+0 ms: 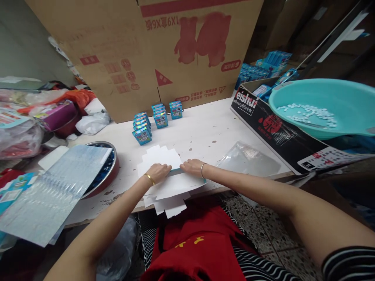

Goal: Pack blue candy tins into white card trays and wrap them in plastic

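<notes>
Red apron (pixel 199 253): below both grips; partly hidden by the arms.
Round bowl (pixel 114 171): left of the grips; a silvery sheet (pixel 58 191) covers much of its dark-blue contents, which I can't identify.
Blue boxes (pixel 142 136): beyond the grips, standing in three rows, apparently finished; rear ones mostly hidden.
Left grip (pixel 159 173): closed, pinching the white card's fold.
White card (pixel 178 186): between and below the grips, near flap raised; folding looks partway.
Loose sheets (pixel 171 208): under that card, seemingly unfolded; overlap hides their number.
Right grip (pixel 192 167): closed on the same fold, fingertips obscured.
Teal basin (pixel 322 91): far right of the grips, holding white pellets; right edge cut off.
</notes>
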